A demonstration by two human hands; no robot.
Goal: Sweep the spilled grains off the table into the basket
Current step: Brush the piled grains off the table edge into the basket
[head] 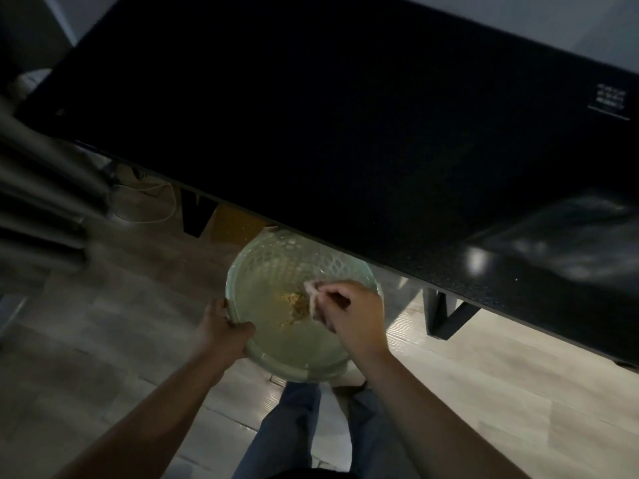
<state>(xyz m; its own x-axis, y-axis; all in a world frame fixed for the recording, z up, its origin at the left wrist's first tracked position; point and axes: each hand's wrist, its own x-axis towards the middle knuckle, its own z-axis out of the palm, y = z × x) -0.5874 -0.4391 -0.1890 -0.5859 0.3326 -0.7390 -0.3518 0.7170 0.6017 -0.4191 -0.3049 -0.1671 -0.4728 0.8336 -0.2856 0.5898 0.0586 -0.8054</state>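
Left hand (224,331) grips basket (269,350) rim; right hand (352,316) pinches cloth (311,293) above grains (294,302) inside.

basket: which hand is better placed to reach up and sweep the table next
Right, probably. The right hand pinches the cloth above the basket, just below the table edge. The left hand grips the basket rim, holding it up, so it is not free.
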